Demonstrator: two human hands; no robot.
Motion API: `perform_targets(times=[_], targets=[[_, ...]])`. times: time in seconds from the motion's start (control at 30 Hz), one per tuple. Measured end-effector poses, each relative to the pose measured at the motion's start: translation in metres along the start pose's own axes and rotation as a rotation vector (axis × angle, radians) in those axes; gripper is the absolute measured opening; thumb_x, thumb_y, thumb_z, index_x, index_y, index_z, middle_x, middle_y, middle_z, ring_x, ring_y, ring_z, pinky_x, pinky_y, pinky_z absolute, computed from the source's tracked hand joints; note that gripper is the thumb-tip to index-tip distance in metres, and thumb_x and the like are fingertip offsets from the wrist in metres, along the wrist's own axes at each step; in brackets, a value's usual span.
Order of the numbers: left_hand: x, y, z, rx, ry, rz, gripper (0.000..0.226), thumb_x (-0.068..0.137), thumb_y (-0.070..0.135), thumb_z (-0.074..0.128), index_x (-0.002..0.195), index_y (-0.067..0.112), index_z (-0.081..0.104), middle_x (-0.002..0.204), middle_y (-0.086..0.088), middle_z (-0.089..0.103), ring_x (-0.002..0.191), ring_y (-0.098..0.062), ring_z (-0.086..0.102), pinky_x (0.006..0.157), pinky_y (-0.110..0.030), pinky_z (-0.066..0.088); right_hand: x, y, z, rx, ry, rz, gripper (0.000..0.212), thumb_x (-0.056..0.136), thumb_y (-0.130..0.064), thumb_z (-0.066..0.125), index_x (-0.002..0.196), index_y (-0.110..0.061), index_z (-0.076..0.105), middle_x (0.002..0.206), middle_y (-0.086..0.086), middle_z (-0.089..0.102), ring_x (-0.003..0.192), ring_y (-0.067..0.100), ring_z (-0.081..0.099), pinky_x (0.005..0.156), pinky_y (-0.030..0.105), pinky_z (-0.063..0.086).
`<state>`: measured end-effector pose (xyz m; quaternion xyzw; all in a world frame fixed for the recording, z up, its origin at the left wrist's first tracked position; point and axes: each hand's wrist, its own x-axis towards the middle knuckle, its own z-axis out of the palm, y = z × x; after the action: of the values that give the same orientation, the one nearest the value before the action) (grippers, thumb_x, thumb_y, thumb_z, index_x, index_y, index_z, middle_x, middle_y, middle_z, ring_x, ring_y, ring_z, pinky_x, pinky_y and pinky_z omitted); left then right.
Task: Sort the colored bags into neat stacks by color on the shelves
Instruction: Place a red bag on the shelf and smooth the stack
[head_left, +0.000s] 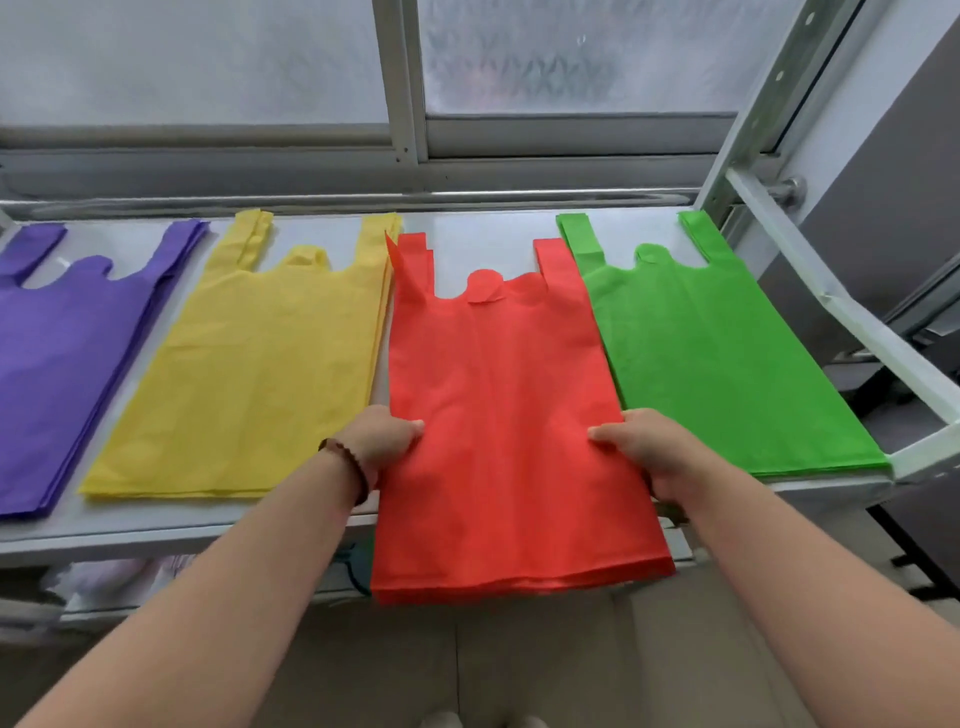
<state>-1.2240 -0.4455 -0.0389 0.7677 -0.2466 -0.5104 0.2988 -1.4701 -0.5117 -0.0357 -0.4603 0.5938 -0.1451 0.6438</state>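
Four stacks lie on the shelf (218, 525): left of the red stack (498, 395) sit the purple stack (62, 353) and yellow stack (260, 374); right of it, one green stack (717, 358). Left hand (382, 439) and right hand (644, 447) each pinch the red stack's side edges, its lower end overhanging the shelf.

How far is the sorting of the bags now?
Nearly done, it seems. The purple stack, yellow stack and green stack already lie flat on the shelf. In hand: the left hand and right hand grip the red stack by its sides, its bottom edge overhanging the shelf front. Left: push the red stack fully on, level with the others.
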Motion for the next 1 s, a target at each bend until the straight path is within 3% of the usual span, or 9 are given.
perform_targets(times=[0.1,0.27,0.4,0.47,0.57,0.67,0.77,0.9,1.0], targets=[[0.008,0.001,-0.006,-0.053,-0.196,-0.074,0.019,0.087,0.025,0.061,0.102,0.012,0.062,0.071,-0.001,0.068,0.053,-0.013,0.064,0.047,-0.023,0.054,0.005,-0.007,-0.003,0.059,-0.076,0.014,0.018,0.090,-0.005,0.051,0.074,-0.008,0.059,0.041,0.001,0.062,0.030,0.010,0.056,0.035,0.017,0.048],[0.045,0.036,-0.006,-0.069,0.077,0.188,0.036,0.080,0.016,0.069,0.114,0.004,0.062,0.091,-0.007,0.065,0.071,-0.018,0.061,0.071,-0.032,0.053,0.053,-0.057,-0.005,0.065,-0.111,-0.001,0.020,0.093,-0.015,0.048,0.077,-0.012,0.057,0.042,0.000,0.064,0.034,0.009,0.060,0.038,0.021,0.052],[0.057,0.058,-0.028,-0.149,-0.395,-0.027,0.041,0.056,0.041,0.076,0.089,0.019,0.067,0.079,0.002,0.071,0.066,-0.013,0.068,0.061,-0.027,0.059,0.068,-0.071,-0.023,0.118,-0.252,0.001,0.014,0.079,-0.019,0.059,0.070,-0.011,0.066,0.052,0.001,0.069,0.042,0.009,0.065,0.046,0.020,0.056],[0.074,0.073,-0.033,-0.306,-0.353,0.037,0.025,0.067,0.040,0.069,0.076,0.017,0.064,0.060,0.004,0.070,0.051,-0.010,0.068,0.050,-0.022,0.056,0.082,-0.081,-0.025,0.161,-0.298,-0.020,0.014,0.064,-0.025,0.068,0.069,-0.012,0.068,0.054,0.000,0.070,0.045,0.009,0.066,0.048,0.020,0.056],[0.094,0.091,-0.028,-0.222,-0.230,0.065,0.024,0.088,0.030,0.053,0.070,0.016,0.060,0.047,0.003,0.067,0.040,-0.009,0.064,0.043,-0.020,0.054,0.102,-0.094,-0.029,0.170,-0.215,-0.085,0.020,0.080,-0.015,0.062,0.060,-0.010,0.062,0.044,-0.002,0.063,0.037,0.005,0.060,0.040,0.013,0.049],[0.112,0.100,-0.030,-0.222,-0.265,0.080,0.034,0.086,0.035,0.052,0.059,0.016,0.060,0.045,0.003,0.064,0.037,-0.011,0.061,0.046,-0.019,0.054,0.111,-0.096,-0.033,0.173,-0.362,-0.103,0.018,0.046,-0.020,0.074,0.061,-0.009,0.072,0.056,-0.001,0.070,0.048,0.007,0.067,0.047,0.017,0.054],[0.124,0.105,-0.027,-0.232,-0.342,0.182,0.037,0.091,0.035,0.047,0.066,0.015,0.065,0.051,0.003,0.068,0.044,-0.009,0.065,0.050,-0.018,0.055,0.121,-0.095,-0.028,0.136,-0.421,-0.105,0.025,0.043,-0.031,0.070,0.060,-0.013,0.076,0.063,0.001,0.074,0.054,0.011,0.070,0.050,0.025,0.057],[0.132,0.100,-0.020,-0.453,-0.473,0.367,0.028,0.088,0.025,0.047,0.098,0.014,0.070,0.088,0.001,0.074,0.076,-0.012,0.071,0.075,-0.029,0.059,0.141,-0.099,-0.019,0.144,-0.411,-0.174,0.040,0.087,-0.021,0.050,0.059,-0.008,0.076,0.062,0.003,0.073,0.052,0.012,0.070,0.054,0.024,0.059],[0.136,0.098,-0.019,-0.560,-0.549,0.444,0.029,0.072,0.022,0.054,0.094,0.015,0.072,0.095,-0.003,0.073,0.087,-0.014,0.070,0.080,-0.030,0.058,0.143,-0.098,-0.018,0.258,-0.416,-0.299,0.024,0.072,-0.010,0.054,0.065,-0.007,0.077,0.064,0.003,0.074,0.056,0.013,0.071,0.061,0.026,0.060]])
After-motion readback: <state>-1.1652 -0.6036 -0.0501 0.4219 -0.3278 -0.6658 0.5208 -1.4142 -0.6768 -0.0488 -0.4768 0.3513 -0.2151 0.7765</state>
